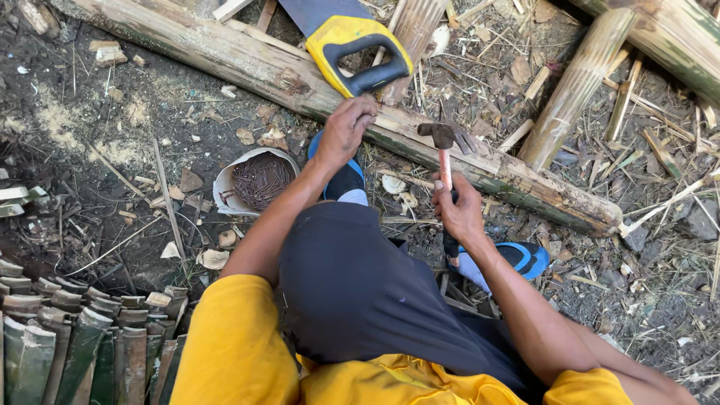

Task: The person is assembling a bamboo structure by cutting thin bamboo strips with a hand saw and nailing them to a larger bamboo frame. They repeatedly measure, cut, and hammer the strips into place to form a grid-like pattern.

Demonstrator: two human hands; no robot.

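While the right hand (459, 210) grips a hammer (444, 150), the left hand (345, 129) pinches closed on a bamboo pole (247, 64).

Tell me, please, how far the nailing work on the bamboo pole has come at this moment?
Done: split bamboo slats lie stacked at lower left, and sawdust marks the ground. In hand: the left hand pinches something small on the bamboo pole; the right hand grips a claw hammer above it. Left: a bowl of nails is full; no driven nail shows.
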